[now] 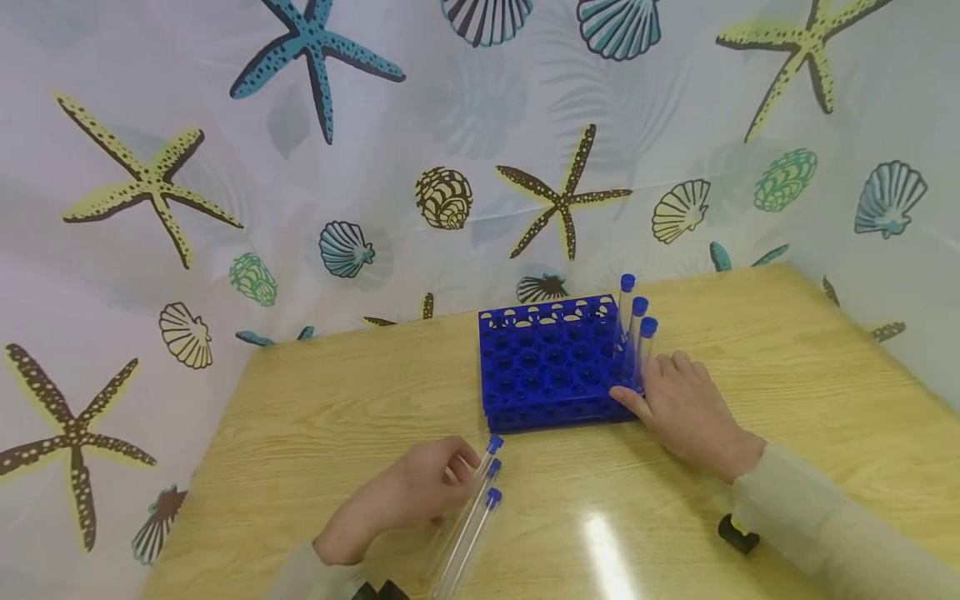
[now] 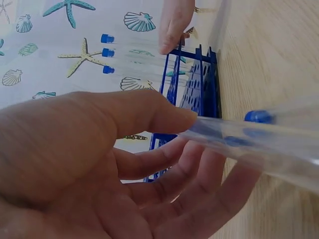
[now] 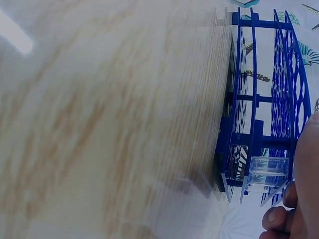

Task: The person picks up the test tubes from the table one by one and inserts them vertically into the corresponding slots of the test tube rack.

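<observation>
A blue test tube rack (image 1: 555, 357) with round holes stands on the table. At its right end, several holes from the left, a row of three clear test tubes with blue caps (image 1: 648, 327) stands upright. My right hand (image 1: 693, 414) grips the rack's right front corner, thumb over the front edge. In front of the rack, my left hand (image 1: 420, 487) pinches a clear blue-capped test tube (image 2: 219, 130) between thumb and fingers. Two more capped test tubes (image 1: 480, 525) slant right beside it; whether the fingers touch them is hidden. The right wrist view shows the rack's side and tube bottoms (image 3: 269, 169).
The wood-grain table (image 1: 360, 400) runs back to a cloth (image 1: 480, 108) printed with starfish and shells. A small black piece (image 1: 738, 533) shows beside the right sleeve. Light glares off the tabletop near the front.
</observation>
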Demonstrator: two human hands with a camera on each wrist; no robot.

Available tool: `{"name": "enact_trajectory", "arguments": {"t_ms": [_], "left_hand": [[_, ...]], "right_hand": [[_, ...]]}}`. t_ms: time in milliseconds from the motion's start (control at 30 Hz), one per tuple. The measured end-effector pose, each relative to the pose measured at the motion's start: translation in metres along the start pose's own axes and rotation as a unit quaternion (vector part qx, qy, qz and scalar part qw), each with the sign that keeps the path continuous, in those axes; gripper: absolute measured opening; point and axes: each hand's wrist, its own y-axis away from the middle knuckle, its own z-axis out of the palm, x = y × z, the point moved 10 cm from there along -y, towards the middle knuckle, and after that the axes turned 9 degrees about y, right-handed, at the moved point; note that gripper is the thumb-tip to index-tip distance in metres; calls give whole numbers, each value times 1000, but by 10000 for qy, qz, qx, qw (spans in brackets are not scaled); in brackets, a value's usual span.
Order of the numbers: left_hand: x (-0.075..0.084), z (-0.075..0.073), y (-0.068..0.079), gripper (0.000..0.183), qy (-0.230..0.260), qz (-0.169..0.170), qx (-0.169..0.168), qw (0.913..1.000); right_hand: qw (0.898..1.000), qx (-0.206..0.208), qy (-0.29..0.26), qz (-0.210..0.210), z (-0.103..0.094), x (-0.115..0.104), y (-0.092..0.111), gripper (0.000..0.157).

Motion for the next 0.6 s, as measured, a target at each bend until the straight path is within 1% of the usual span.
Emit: {"name": "enact_trajectory", "arguments": {"t_ms": [200,367,467,600], "left_hand": [[14,2,-3,26,217,180,-63,9996],[22,6,-8,26,518,231,-192,9982],[28,8,-12,25,543,322,-232,9977],[39,9,-17,25,454,587,-106,9972]], "right_hand": [[10000,-47,-43,20,-1,1,-1,59],[10000,1,13,24,-1,1,0,57],[10000,19,7,27,-1,1,-1,57],[10000,-9,-33,35,0,1,0,59]]}}
